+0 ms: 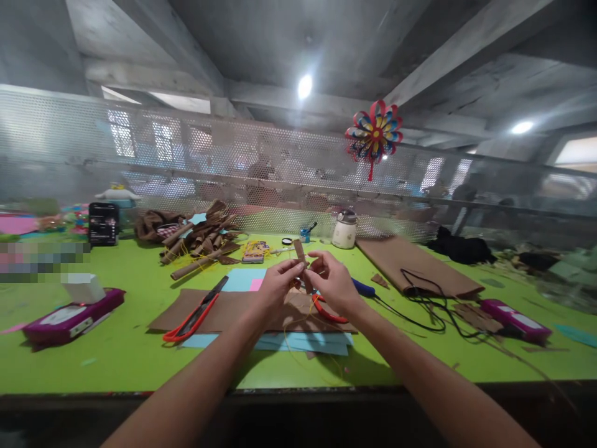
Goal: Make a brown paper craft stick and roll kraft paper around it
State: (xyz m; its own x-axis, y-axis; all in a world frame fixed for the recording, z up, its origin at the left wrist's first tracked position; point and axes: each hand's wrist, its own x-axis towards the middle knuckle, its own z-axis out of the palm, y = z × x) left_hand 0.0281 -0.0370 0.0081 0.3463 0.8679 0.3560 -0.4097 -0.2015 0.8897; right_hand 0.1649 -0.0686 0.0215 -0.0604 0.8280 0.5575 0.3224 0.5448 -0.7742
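Between finger and thumb, my left hand (281, 281) pinches a narrow brown strip (299, 250) that looks like paper or cloth and stands nearly upright. My right hand (334, 286) is closed close against the strip's right side, fingers curled and tips together. What its fingertips grip is too small to tell. A thin yellow string (285, 333) loops below the hands. Under them lies a flat brown sheet (252, 314) on light blue paper (303, 343). Scissors (193, 320) with orange-red handles rest on its left part; another red handle (329, 313) shows beneath my right hand.
A blue-handled tool (364, 287) with a black cord (405, 323) lies to the right, near a folded brown sheet (415, 267). Purple boxes (77, 317) stand on both sides. Behind are rolled brown pieces (205, 242), a phone (103, 224), a white bottle (344, 230) and mesh.
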